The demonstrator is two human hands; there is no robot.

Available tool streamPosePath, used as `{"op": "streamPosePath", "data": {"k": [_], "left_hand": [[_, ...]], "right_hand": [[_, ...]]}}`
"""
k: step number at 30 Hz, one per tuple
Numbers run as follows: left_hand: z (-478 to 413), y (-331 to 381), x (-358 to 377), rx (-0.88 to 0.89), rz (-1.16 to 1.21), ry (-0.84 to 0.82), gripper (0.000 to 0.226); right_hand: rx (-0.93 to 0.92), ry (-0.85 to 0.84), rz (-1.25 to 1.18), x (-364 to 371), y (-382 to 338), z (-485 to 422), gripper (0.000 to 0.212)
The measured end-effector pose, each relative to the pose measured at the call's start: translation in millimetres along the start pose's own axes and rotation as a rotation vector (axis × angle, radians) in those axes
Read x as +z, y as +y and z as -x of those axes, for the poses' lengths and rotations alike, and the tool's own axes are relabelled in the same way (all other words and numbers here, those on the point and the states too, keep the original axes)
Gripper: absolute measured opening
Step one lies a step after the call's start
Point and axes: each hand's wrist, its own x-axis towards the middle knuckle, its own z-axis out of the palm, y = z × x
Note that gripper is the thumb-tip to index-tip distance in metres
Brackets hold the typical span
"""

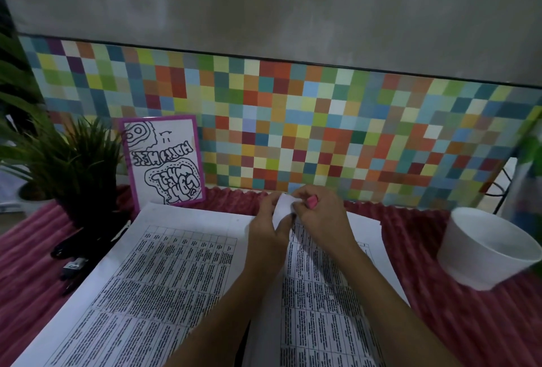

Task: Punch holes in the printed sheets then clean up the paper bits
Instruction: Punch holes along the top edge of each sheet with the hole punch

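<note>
Head view is showing two bare hands meeting at the far edge of the printed white paper sheets with black tables (152, 284). The sheets are lying in two piles, side by side, on a pink ribbed cloth (457, 322).

The left hand (268, 229) is pinching a white flap of paper (284, 205) with its curled fingers. The flap is standing up between both hands. I cannot tell if it is part of a sheet.

The right hand (321, 217) is curling its fingers round a small pink thing (312, 201), and its fingertips are touching the flap too. I cannot tell what the pink thing is.

A white round bowl (487, 252) is sitting on the cloth, to the right of the sheets. A green spiky plant in a dark pot (77, 161) is standing at the left. A white card with black doodles and a purple border (165, 158) is leaning on the wall of many coloured squares (322, 120). Some black things (72, 267) are lying beside the left pile.
</note>
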Motion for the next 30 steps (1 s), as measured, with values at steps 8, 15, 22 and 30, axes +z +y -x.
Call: {"op": "streamPosePath", "data": {"k": [8, 15, 22, 30], "left_hand": [[1, 6, -1, -0.017, 0.053, 0.045, 0.044], [2, 6, -1, 0.010, 0.048, 0.047, 0.054], [3, 3, -1, 0.044, -0.024, 0.086, 0.030], [3, 4, -1, 0.175, -0.215, 0.090, 0.031]], "right_hand": [[0.048, 0.007, 0.007, 3, 1, 0, 0.025], [0.033, 0.029, -0.074, -3, -4, 2, 0.012], [0.039, 0.027, -0.104, -9, -9, 3, 0.024], [0.010, -0.051, -0.163, -13, -8, -1, 0.019]]}}
